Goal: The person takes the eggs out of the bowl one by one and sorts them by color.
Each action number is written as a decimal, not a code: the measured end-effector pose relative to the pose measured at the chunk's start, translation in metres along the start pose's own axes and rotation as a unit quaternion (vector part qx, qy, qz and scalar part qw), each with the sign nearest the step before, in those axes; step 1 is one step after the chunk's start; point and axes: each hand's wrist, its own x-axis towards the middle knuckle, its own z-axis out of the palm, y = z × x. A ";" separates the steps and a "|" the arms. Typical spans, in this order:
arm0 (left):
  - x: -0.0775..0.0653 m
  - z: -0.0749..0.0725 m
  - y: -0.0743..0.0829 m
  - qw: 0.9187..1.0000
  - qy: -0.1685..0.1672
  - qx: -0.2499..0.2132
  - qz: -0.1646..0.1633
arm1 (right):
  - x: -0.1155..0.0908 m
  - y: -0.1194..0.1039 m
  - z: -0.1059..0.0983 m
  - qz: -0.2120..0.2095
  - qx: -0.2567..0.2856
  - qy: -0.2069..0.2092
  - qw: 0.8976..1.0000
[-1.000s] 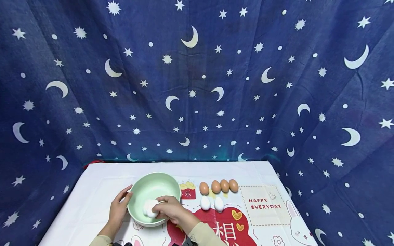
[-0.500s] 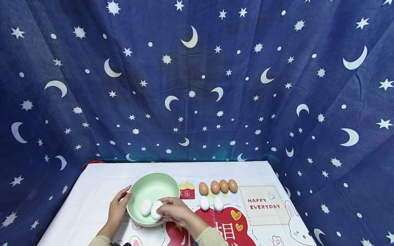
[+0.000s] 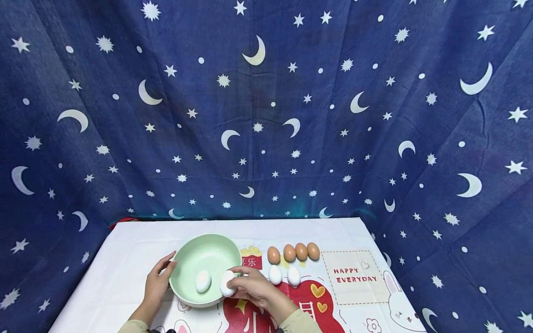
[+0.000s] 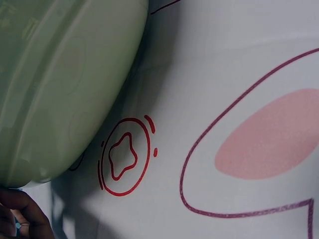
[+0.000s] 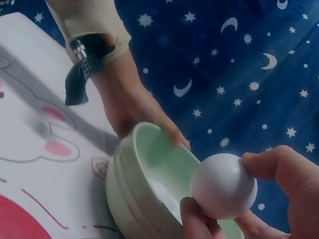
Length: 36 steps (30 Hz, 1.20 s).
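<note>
A light green bowl (image 3: 201,252) stands on the table's left half, tilted-looking and partly hidden by the hands. My left hand (image 3: 155,286) grips its left rim; the right wrist view shows those fingers (image 5: 172,132) over the edge. Inside the bowl lies one white egg (image 3: 203,281). Between thumb and fingers my right hand (image 3: 257,289) pinches a second white egg (image 3: 227,283), held at the bowl's right rim. From the right wrist camera that held egg (image 5: 224,185) overlaps the bowl's opening. The left wrist view has mostly the bowl's outer wall (image 4: 65,84).
Right of the bowl rest two white eggs, a left one (image 3: 275,274) and a right one (image 3: 294,276). Behind them several brown eggs (image 3: 289,252) form a row. A printed white cloth (image 3: 350,233) covers the table, and a blue star-patterned curtain (image 3: 266,138) hangs behind it.
My right hand has moved right with its egg, from beside the other egg in the bowl to the right rim. My left hand keeps its hold on the bowl.
</note>
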 end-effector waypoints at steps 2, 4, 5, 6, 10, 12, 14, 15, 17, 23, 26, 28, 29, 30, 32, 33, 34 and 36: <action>0.000 0.000 0.000 1.000 -0.001 0.004 -0.002 | -0.002 -0.001 -0.006 -0.001 -0.003 0.002 1.000; 0.001 0.000 0.000 1.000 -0.002 0.004 -0.002 | -0.003 -0.002 -0.012 -0.004 -0.005 0.004 1.000; 0.000 0.000 0.000 1.000 -0.003 0.002 -0.001 | -0.003 -0.002 -0.015 -0.007 -0.004 0.004 1.000; 0.001 0.000 0.000 1.000 -0.004 0.001 0.000 | -0.004 -0.003 -0.019 -0.008 -0.003 0.007 1.000; 0.001 -0.001 -0.001 1.000 -0.001 -0.003 -0.005 | -0.008 -0.005 -0.030 -0.016 -0.004 0.011 1.000; 0.001 0.000 -0.001 1.000 -0.002 -0.002 -0.004 | -0.010 -0.007 -0.036 -0.018 -0.007 0.012 1.000; 0.002 0.000 -0.001 1.000 -0.001 -0.003 -0.006 | -0.012 -0.007 -0.042 -0.020 -0.012 0.012 1.000; 0.001 0.000 -0.001 1.000 -0.001 -0.002 -0.005 | -0.014 -0.008 -0.046 -0.021 -0.013 0.012 1.000; 0.001 0.000 -0.001 1.000 -0.002 -0.001 -0.004 | -0.016 -0.008 -0.051 -0.022 -0.020 0.015 0.999; 0.000 0.000 0.000 1.000 -0.003 -0.005 -0.004 | -0.022 -0.007 -0.068 -0.026 -0.034 0.029 0.999; 0.000 0.000 0.000 1.000 -0.008 -0.006 -0.003 | -0.028 -0.005 -0.079 -0.028 -0.033 0.031 0.999; 0.000 0.001 0.000 1.000 -0.009 -0.005 -0.004 | -0.032 -0.005 -0.087 -0.026 -0.031 0.033 0.999; 0.000 0.001 -0.001 1.000 -0.008 -0.005 -0.003 | -0.035 -0.005 -0.092 -0.025 -0.031 0.036 0.999; 0.000 0.001 -0.001 1.000 -0.008 -0.005 -0.002 | -0.037 -0.005 -0.096 -0.024 -0.032 0.039 0.998; 0.000 0.001 -0.001 1.000 -0.003 -0.006 -0.002 | -0.042 -0.006 -0.106 -0.021 -0.033 0.046 0.998; 0.000 0.001 -0.001 1.000 -0.002 -0.008 -0.001 | -0.045 -0.007 -0.111 -0.019 -0.035 0.051 0.998; 0.000 0.000 0.000 1.000 -0.002 -0.008 0.000 | -0.047 -0.007 -0.116 -0.016 -0.036 0.056 0.998; -0.001 0.000 0.000 1.000 0.000 -0.011 0.001 | -0.051 -0.007 -0.126 -0.013 -0.043 0.066 0.997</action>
